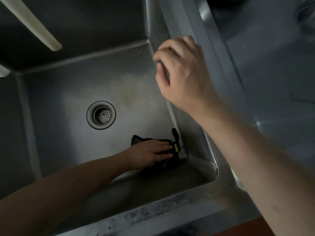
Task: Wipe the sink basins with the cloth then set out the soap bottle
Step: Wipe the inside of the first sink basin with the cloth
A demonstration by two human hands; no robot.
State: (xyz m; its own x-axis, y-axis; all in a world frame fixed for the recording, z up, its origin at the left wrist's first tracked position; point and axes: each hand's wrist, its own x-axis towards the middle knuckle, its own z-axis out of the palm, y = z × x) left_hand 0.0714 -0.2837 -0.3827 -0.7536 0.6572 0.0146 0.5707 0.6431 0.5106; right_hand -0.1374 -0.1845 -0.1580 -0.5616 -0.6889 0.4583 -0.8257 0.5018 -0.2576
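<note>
My left hand (151,153) reaches down into the steel sink basin (71,86) and presses flat, fingers straight, on a black cloth (170,160) with a small yellow-green tag. The cloth lies bunched on the basin floor in the near right corner, against the right wall. My right hand (184,74) is higher up, over the divider (192,21) between the two basins, with its fingers loosely curled and nothing in them. No soap bottle is in view.
A round drain strainer (101,114) sits in the middle of the basin floor. A pale spout (34,24) juts in from the upper left. A second basin (272,68) lies to the right. The speckled counter edge (153,212) runs along the front.
</note>
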